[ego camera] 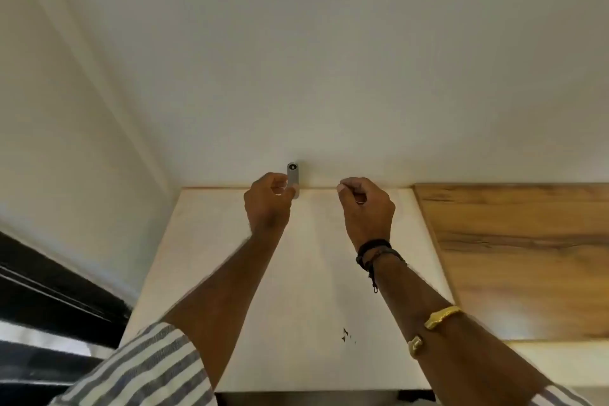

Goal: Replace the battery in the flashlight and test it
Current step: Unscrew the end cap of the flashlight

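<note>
Pale cupboard front (296, 273) and white wall fill the view, where the left hand (267, 204) pinches a small grey flashlight (293, 179) upright, lens outward, probably for testing, while the right hand (366, 208) curls closed nearby, contents unclear.

We've got one view only — head-worn wide-angle, tilted steeply upward here, so most of the frame is white ceiling (329, 43) with strong fisheye bend at the edges. We're looking along both raised forearms from close behind; the left hand (268, 204) and right hand (367, 208) sit mid-frame at arm's reach, up against the top edge of a pale cabinet panel (306, 290). A wood-grain panel (527, 257) fills the right side, a dark frame (49, 290) the lower left — no second view to overlap with
</note>
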The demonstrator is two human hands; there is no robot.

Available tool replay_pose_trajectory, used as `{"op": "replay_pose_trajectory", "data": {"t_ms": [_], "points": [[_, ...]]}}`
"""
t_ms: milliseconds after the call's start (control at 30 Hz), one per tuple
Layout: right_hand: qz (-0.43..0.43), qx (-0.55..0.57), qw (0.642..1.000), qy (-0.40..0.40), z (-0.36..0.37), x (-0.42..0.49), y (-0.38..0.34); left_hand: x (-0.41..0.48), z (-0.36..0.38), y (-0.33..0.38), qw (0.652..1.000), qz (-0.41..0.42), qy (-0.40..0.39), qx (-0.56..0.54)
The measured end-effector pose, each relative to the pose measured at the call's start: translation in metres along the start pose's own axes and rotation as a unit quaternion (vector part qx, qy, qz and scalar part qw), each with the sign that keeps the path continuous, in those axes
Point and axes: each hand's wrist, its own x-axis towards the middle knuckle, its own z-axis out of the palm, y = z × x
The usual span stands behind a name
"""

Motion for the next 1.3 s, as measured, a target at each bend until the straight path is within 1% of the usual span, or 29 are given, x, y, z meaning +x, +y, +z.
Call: {"op": "replay_pose_trajectory", "data": {"t_ms": [67,133,367,600,700,833,933,1067,1167,1300], "points": [[0.012,0.005,1.0,0.009,0.008,0.011,0.01,0.012,0.014,-0.006,0.999,-0.033,0.004,0.004],[0.025,0.008,1.0,0.007,0.016,0.016,0.02,0.02,0.026,-0.013,0.999,-0.049,0.002,0.013],[0.043,0.025,0.999,0.008,0.023,0.028,0.046,0.041,0.054,-0.029,0.999,-0.036,0.003,0.025],[0.058,0.03,0.998,0.007,0.018,0.025,0.055,0.039,0.061,-0.029,1.0,-0.023,0.0,0.003],[0.063,0.041,0.997,0.009,0.013,0.019,0.052,0.023,0.055,-0.024,1.0,0.013,-0.012,0.004],[0.065,0.046,0.997,0.008,0.0,-0.001,0.043,-0.014,0.04,-0.012,0.994,0.084,-0.057,0.032],[0.069,0.048,0.996,0.004,-0.015,-0.023,0.035,-0.05,0.024,-0.004,0.979,0.139,-0.11,0.101],[0.088,0.067,0.994,-0.003,-0.039,-0.056,0.028,-0.096,0.002,0.004,0.954,0.181,-0.167,0.169],[0.084,0.037,0.995,-0.037,-0.058,-0.082,0.027,-0.13,-0.01,0.005,0.939,0.202,-0.193,0.199],[0.059,-0.041,0.993,-0.097,-0.075,-0.113,0.031,-0.17,-0.017,-0.002,0.925,0.226,-0.197,0.232]]}}
